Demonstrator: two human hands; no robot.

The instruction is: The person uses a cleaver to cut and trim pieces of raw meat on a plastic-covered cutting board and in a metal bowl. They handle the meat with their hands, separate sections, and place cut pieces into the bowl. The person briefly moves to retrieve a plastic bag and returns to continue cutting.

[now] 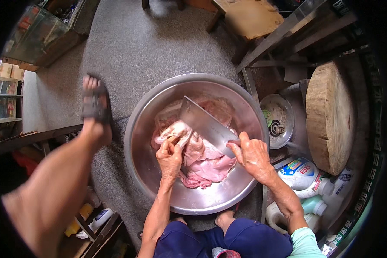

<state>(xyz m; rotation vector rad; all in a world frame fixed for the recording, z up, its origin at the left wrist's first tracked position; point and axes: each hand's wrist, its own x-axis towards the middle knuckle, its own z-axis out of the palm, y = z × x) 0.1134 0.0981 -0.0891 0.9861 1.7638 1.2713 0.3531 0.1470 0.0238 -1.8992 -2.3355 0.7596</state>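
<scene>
A wide metal basin point(142, 172) stands on the floor in front of me and holds a heap of raw pink meat point(211, 168). My left hand point(169, 161) pinches a pale, folded flap of raw meat point(176, 131) and holds it up over the heap. With my right hand point(254, 158) I grip a cleaver point(207, 127) by its handle, which the fingers mostly cover. Its broad blade slants to the upper left across the basin. The blade's far end meets or overlaps the lifted flap; whether it is cutting into it I cannot tell.
Another person's leg with a dark sandal point(95, 101) stands left of the basin. On the right are a clear bowl point(284, 115), a thick round wooden board point(329, 118) on edge and plastic jugs point(303, 172). A wooden stool point(249, 19) stands at the far side.
</scene>
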